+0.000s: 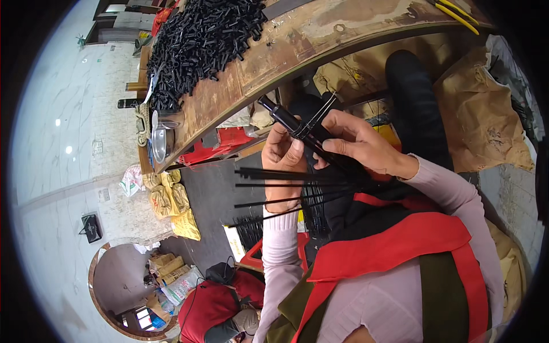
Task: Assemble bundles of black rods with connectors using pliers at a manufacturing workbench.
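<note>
Below the wooden worktop [297, 46] edge heaped with black tubes [200, 40], left hand [283, 157] and right hand [357, 143] fingers pinch a black rod bundle [303, 132] over the lap; loosened grip could scatter loose rods [274, 186].

Both hands meet just below the near edge of the wooden surface [320, 34]. The left hand [284, 157] and the right hand [357, 146] close together around a black tube [289, 121] that tilts up to the left, thin metal wires poking out past the fingers. Several thin black rods [274, 186] fan out leftward from under the hands. Far left on the surface lies a heap of short black tubes [200, 40]; yellow-handled pliers [454, 12] lie far right.
</note>
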`<state>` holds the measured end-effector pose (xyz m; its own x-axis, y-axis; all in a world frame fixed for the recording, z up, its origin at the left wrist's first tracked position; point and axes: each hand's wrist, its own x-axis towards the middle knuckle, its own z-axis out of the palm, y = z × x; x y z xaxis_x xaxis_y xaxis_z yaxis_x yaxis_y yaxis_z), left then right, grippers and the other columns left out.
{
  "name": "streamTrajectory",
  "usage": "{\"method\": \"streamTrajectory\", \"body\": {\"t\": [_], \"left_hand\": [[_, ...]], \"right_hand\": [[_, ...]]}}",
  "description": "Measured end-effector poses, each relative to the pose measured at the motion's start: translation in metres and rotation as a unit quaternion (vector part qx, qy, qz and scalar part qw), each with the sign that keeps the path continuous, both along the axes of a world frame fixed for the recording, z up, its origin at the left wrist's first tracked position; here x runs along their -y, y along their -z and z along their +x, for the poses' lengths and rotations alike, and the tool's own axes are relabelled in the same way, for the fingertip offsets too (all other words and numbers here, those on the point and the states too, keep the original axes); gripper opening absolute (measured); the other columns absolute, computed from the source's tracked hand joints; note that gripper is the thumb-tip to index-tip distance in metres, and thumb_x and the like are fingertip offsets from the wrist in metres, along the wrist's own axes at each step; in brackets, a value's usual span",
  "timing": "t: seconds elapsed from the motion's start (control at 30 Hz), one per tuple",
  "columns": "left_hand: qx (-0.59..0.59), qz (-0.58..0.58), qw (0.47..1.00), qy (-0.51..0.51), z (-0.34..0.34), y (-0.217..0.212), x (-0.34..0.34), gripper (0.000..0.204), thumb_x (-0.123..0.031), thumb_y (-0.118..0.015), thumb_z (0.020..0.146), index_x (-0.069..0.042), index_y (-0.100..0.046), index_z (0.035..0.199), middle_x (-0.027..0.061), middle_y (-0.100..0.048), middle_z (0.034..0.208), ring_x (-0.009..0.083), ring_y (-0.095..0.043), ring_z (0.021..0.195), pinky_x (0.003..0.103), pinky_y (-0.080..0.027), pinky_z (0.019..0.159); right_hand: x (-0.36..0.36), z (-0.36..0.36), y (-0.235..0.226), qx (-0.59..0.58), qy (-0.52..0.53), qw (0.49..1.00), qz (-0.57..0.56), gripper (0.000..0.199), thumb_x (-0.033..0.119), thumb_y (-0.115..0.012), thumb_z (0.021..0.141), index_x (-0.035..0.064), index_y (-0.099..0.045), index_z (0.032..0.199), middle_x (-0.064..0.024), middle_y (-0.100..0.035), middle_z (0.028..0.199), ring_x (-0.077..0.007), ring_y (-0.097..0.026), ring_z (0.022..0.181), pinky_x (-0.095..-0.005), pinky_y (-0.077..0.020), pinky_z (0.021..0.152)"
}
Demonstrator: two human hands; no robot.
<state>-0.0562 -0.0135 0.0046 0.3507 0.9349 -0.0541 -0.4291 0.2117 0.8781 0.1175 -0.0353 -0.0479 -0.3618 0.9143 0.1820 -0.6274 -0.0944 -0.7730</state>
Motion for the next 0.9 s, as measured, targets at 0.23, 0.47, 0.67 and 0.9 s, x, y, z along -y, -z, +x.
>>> {"method": "streamTrajectory", "body": {"t": [0.23, 0.47, 0.67, 0.9], "left_hand": [[-0.02, -0.003, 1.0, 0.009, -0.005, 0.005, -0.013, 0.042, -0.009, -0.072, 0.087, 0.0, -0.054, 0.125, 0.0074, -0.064, 0.106, 0.0174, -0.065, 0.089, 0.03, -0.056, 0.071], [-0.026, -0.03, 0.998, 0.047, -0.012, 0.003, -0.018, 0.04, -0.01, -0.069, 0.089, -0.001, -0.054, 0.125, 0.0073, -0.064, 0.102, 0.016, -0.065, 0.086, 0.029, -0.057, 0.072], [-0.034, -0.026, 0.998, 0.052, -0.017, 0.007, -0.021, 0.043, -0.01, -0.071, 0.088, -0.002, -0.053, 0.126, 0.0065, -0.062, 0.11, 0.0167, -0.065, 0.091, 0.029, -0.058, 0.076], [-0.027, -0.006, 0.996, 0.087, -0.02, 0.001, -0.024, 0.048, -0.005, -0.071, 0.086, 0.001, -0.049, 0.129, 0.0082, -0.06, 0.11, 0.0192, -0.064, 0.093, 0.032, -0.059, 0.075]], "right_hand": [[-0.011, 0.002, 0.002, -0.048, -0.051, 0.996, -0.057, 0.014, 0.01, -0.063, 0.094, 0.0008, -0.055, 0.102, -0.0067, -0.065, 0.096, -0.0144, -0.065, 0.088, -0.0282, -0.0509, 0.081], [-0.017, 0.002, 0.008, -0.074, -0.058, 0.99, -0.107, 0.01, 0.007, -0.066, 0.092, 0.0031, -0.059, 0.098, -0.0024, -0.065, 0.095, -0.0098, -0.062, 0.089, -0.0251, -0.0493, 0.081], [-0.018, 0.003, 0.004, -0.079, -0.063, 0.984, -0.147, 0.009, 0.005, -0.067, 0.09, 0.0036, -0.062, 0.097, -0.001, -0.066, 0.094, -0.0083, -0.061, 0.087, -0.0223, -0.0485, 0.079], [-0.016, 0.006, -0.004, -0.065, -0.066, 0.984, -0.152, 0.011, 0.003, -0.068, 0.089, 0.0002, -0.064, 0.099, -0.0018, -0.066, 0.09, -0.0083, -0.061, 0.081, -0.0217, -0.049, 0.075]]}}
